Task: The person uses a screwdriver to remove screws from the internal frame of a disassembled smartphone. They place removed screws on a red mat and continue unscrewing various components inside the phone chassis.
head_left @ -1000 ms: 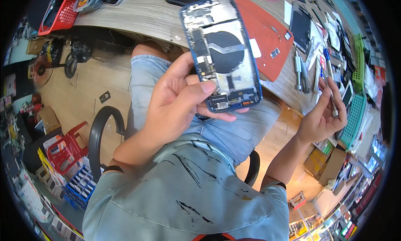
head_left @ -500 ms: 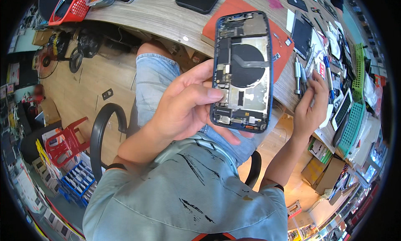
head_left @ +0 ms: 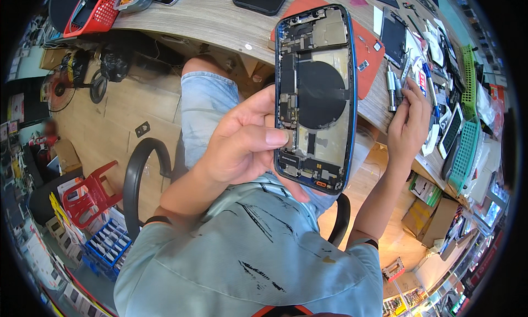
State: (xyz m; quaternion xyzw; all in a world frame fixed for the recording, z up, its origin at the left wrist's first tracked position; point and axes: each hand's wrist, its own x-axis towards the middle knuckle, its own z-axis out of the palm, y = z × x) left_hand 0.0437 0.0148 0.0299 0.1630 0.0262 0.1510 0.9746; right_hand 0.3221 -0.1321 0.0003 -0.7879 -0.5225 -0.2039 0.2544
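Right hand (head_left: 408,122) neared tools (head_left: 391,90), grip unclear; left hand (head_left: 240,145) grasps phone (head_left: 321,95) by left edge.

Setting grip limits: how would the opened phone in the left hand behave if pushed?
The opened phone is likely stiff: held from one side, it shows no sag. Its inside looks fragile, with circuit boards exposed. Nudged at the top, it might pivot, since the left hand holds it near the lower left.

The opened phone (head_left: 322,97) looks metallic inside, glossy-rimmed — the table (head_left: 209,20) wood-grained.
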